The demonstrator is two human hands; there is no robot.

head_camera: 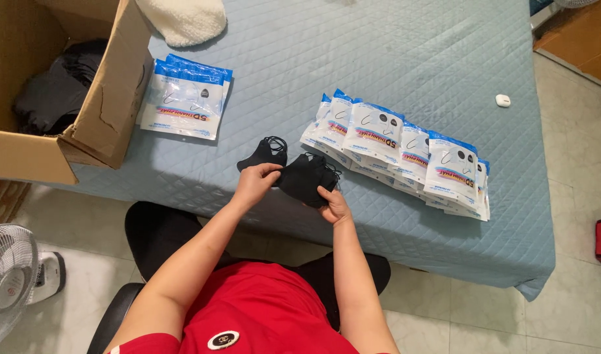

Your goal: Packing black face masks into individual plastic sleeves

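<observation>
Head view, left hand (254, 182) and right hand (333, 204) pinching black masks (305, 178) near bed edge (444, 259)

The scene is lit evenly and brightly from above; only soft shadows are cast. Slight wide-angle bending is seen at the edges, and focus is kept sharp.

the left hand (256, 180) and the right hand (333, 206) hold a stack of black masks (307, 178) over the blue quilt (392, 59). one more mask (264, 155) lies just beside the left hand. a row of packets (405, 151) lies to the right, two packets (186, 97) lie near the box (107, 111). a white fan (9, 275) stands on the floor.
</observation>
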